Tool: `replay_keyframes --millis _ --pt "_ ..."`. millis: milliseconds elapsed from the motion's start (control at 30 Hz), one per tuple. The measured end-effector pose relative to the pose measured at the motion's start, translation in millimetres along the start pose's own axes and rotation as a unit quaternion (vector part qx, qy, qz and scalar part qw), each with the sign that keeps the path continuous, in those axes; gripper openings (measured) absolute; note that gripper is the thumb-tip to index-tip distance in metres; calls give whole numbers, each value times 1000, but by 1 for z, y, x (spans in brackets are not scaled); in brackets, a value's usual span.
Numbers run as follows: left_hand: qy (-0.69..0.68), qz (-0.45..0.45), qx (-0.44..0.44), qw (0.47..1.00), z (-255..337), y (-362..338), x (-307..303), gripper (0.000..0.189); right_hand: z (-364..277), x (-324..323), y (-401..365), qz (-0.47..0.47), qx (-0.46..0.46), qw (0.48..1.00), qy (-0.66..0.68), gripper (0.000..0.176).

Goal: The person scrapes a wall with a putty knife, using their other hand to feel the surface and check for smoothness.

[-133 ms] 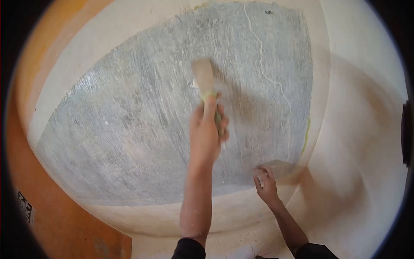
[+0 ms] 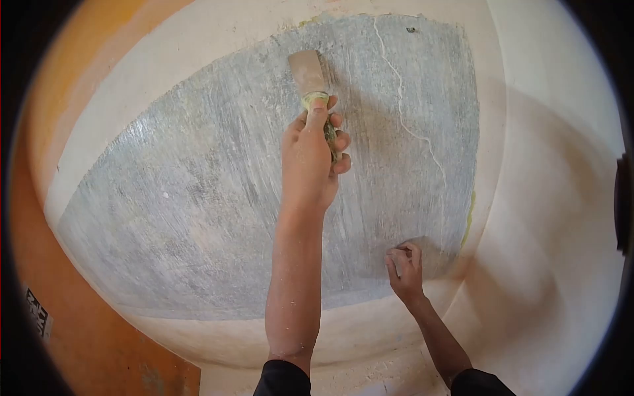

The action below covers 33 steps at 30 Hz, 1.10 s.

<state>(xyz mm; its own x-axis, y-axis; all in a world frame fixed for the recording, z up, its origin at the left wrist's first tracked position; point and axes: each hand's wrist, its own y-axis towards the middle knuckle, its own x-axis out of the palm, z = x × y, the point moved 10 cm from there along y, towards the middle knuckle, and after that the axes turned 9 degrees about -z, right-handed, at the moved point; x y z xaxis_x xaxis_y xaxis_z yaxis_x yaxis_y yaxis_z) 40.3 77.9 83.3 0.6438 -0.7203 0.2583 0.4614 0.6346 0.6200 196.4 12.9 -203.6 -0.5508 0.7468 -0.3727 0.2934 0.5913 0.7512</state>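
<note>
My left hand (image 2: 309, 148) is closed round the handle of a putty knife (image 2: 306, 71), thumb laid along the top and fingertips showing on the right side. The wide, dusty blade points up and lies close over the upper part of a grey, streaky wall patch (image 2: 224, 198). Lower and to the right, my right hand (image 2: 406, 269) rests at the patch near its bottom edge. Its fingers are bent and apart from the thumb, with nothing visible between them.
A thin pale crack line (image 2: 400, 92) runs down the patch's right side. Cream wall (image 2: 555, 198) surrounds the patch, curving at the right. Orange wall (image 2: 99, 310) with a black-and-white label (image 2: 38, 313) is at lower left. A dark object (image 2: 621, 204) stands at the right edge.
My left hand and the putty knife have moved up the wall, slightly to the left. My right hand stays in nearly the same place, and the view has tilted slightly.
</note>
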Motion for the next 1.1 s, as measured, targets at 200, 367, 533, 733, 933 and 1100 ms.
replay_keyframes --millis 200,367,533,733,933,1100 --pt "-53 -24 -27 998 8 12 29 34 2 4 15 118 -106 976 -150 18" --pt "-130 -90 4 987 42 41 53 27 17 15 7 198 -198 942 -184 18" --pt "-156 -81 -22 984 45 47 70 26 20 13 2 217 -220 936 -171 20" --pt "-122 -52 -7 991 38 40 74 19 16 11 3 225 -228 933 -168 21" --pt "-137 -45 -33 989 33 37 81 20 11 10 5 193 -225 942 -154 17" --pt "-109 -42 -26 993 40 50 88 20 10 7 6 183 -227 945 -149 19"
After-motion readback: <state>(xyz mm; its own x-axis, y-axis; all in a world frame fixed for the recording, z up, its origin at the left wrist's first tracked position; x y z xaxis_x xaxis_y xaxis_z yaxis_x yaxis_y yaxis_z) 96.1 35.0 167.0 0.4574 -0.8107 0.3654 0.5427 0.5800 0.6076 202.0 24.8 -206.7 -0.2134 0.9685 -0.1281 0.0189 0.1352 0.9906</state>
